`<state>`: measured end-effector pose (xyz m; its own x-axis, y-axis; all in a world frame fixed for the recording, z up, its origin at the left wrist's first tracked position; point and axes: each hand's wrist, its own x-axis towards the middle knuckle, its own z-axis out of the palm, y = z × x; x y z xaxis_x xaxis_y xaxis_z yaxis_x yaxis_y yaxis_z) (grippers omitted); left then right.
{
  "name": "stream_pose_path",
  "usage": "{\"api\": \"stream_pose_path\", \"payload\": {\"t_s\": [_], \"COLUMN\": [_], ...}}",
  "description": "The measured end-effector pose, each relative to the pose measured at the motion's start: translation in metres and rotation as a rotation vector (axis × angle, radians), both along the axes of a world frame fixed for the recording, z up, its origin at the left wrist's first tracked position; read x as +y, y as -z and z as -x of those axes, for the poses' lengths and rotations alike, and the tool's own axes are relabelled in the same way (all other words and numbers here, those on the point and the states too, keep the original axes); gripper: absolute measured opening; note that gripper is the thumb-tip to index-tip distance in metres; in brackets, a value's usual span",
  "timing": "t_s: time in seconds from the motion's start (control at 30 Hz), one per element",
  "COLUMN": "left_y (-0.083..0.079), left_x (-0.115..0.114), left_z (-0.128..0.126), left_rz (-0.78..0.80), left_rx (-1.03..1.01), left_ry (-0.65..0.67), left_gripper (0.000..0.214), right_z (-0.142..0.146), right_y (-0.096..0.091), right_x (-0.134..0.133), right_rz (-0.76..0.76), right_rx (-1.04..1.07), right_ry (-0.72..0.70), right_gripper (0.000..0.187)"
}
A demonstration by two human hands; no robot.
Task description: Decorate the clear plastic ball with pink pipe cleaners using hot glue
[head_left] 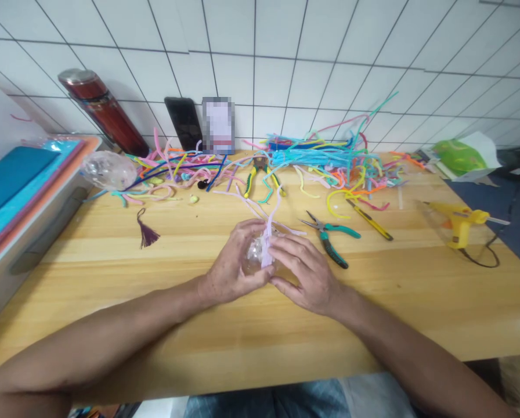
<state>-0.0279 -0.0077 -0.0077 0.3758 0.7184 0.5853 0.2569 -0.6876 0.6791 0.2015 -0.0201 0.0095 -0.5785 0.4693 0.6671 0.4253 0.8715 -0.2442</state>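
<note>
A clear, shiny plastic piece (254, 253), rounded like a small globe or bottle end, sits between my hands over the table. My left hand (231, 264) curls round its left side, with the thumb below and the fingers at the top. Across the plastic runs a lilac pipe cleaner (267, 247), its loose end sticking up beyond my fingers. My right hand (306, 270) presses that strip against the plastic with its fingertips, thumb underneath. Just beyond my hands lie more loose lilac pipe cleaners (286, 224). The underside of the plastic piece is hidden.
Teal-handled pliers (333, 249), a yellow cutter knife (369, 220) and a yellow glue gun (458, 220) lie at right. Behind are heaped pipe cleaners (316, 157) and yellow-green pliers (260, 168). At left are a purple tassel (147, 233), a clear bottle (109, 170) and a red flask (107, 113).
</note>
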Motion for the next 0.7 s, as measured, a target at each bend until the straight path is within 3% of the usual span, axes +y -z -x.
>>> {"api": "stream_pose_path", "payload": {"t_s": [0.2, 0.7], "left_y": [0.0027, 0.0016], "left_x": [0.0030, -0.0005], "left_z": [0.0013, -0.0009], "left_rz": [-0.045, -0.044], "left_rx": [0.046, 0.053], "left_ry": [-0.011, -0.002], "left_gripper": [0.075, 0.069], "right_z": [-0.0006, -0.0013], "right_y": [0.0020, 0.0013], "right_x": [0.0008, 0.0015], "right_rz": [0.008, -0.024], "right_rx": [0.009, 0.011], "right_ry": [0.000, 0.001], "right_gripper": [0.067, 0.062]}}
